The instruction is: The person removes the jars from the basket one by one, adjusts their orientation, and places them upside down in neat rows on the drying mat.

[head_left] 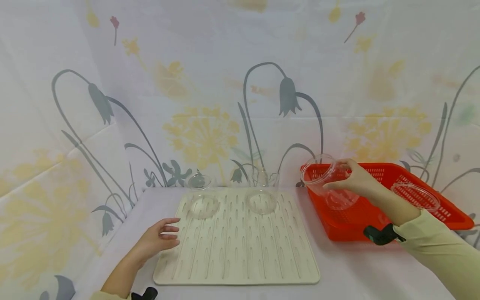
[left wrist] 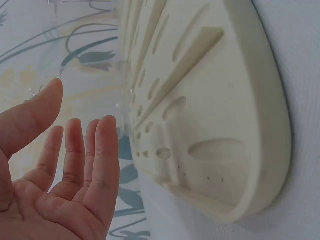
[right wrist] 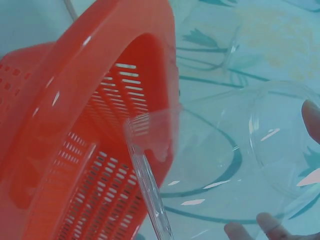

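Over the left part of the red basket (head_left: pixel 337 231), my right hand (head_left: pixel 358 183) grips a clear tumbler (head_left: pixel 318 187) that is tilted, thumb on one side and fingers on the other. The right wrist view shows the tumbler's transparent wall (right wrist: pixel 215 150) overlapping the basket's rim, with fingertips (right wrist: pixel 272 227) against it. My left hand (head_left: pixel 159 237) hovers by the left edge of a cream ridged mat (head_left: pixel 236 250). Its fingers are spread and relaxed, and it holds nothing. On the mat's far part stand two clear vessels, a left one (head_left: pixel 203 206) and a right one (head_left: pixel 261 202).
Inside the basket, toward its right side, lies another clear vessel (head_left: pixel 416 196). The mat and basket rest on a white cloth (head_left: pixel 352 271). A flower-printed curtain (head_left: pixel 225 83) rises right behind them.
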The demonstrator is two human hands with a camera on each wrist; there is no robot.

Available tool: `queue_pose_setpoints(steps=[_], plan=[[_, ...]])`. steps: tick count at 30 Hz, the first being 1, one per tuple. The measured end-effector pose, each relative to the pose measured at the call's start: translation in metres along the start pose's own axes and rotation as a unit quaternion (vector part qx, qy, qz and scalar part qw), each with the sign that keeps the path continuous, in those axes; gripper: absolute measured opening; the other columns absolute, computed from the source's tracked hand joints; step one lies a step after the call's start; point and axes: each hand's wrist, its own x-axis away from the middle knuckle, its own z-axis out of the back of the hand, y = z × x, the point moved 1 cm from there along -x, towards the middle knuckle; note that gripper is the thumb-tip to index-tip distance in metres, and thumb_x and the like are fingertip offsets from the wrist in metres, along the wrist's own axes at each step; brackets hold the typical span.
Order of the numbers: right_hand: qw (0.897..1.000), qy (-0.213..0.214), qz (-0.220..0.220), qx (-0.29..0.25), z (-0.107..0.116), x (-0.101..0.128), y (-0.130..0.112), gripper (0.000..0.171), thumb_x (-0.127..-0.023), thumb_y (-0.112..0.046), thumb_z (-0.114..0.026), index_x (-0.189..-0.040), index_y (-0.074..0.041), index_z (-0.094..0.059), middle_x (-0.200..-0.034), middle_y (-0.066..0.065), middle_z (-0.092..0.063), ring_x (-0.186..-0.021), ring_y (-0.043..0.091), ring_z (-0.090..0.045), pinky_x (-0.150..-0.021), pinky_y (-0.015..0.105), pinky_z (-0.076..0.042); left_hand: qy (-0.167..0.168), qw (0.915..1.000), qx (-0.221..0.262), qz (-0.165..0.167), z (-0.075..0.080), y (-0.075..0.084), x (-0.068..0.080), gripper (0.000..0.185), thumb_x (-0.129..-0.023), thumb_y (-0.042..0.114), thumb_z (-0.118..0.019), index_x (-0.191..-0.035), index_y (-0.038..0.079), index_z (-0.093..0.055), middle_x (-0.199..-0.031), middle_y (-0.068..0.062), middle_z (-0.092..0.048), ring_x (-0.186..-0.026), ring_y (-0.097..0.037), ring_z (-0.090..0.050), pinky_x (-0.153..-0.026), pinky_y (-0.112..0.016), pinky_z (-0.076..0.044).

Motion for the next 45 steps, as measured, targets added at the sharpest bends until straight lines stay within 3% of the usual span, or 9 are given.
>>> queue_pose_setpoints(steps=[11,32,45], plan=[[1.0,0.017,0.025,-0.005,-0.006,0.007,-0.013,0.101,-0.074,-0.04,-0.077,-0.144,0.002,-0.016,-0.14,0.033,-0.023,-0.12,0.051,-0.029,-0.086,0.061,-0.042,0.029,0.9995,0.012,-0.007,-0.018,0.014,-0.007,0.061,-0.078,0.004,-0.073,-0.133,0.001,-0.044,-0.119,-0.021,-0.051,-0.104,-0.031,-0.057,-0.082,-0.039,-0.051],[0.996,0.071,0.053,0.03,-0.018,0.015,-0.025,0.099,-0.067,-0.04,-0.082,-0.141,-0.001,-0.028,-0.134,0.028,-0.036,-0.117,0.048,-0.035,-0.077,0.055,-0.05,0.017,0.9985,0.041,-0.031,-0.058,0.035,-0.028,0.062,-0.077,0.007,-0.076,-0.132,0.007,-0.048,-0.124,-0.019,-0.05,-0.108,-0.033,-0.054,-0.083,-0.043,-0.05],[0.994,0.081,0.061,0.045,-0.024,0.02,-0.038,0.098,-0.066,-0.041,-0.082,-0.14,-0.004,-0.03,-0.132,0.025,-0.037,-0.117,0.047,-0.033,-0.077,0.061,-0.046,0.01,0.9967,0.06,-0.053,-0.079,0.051,-0.039,0.062,-0.075,0.006,-0.077,-0.13,0.007,-0.05,-0.12,-0.017,-0.052,-0.107,-0.031,-0.055,-0.082,-0.042,-0.05]])
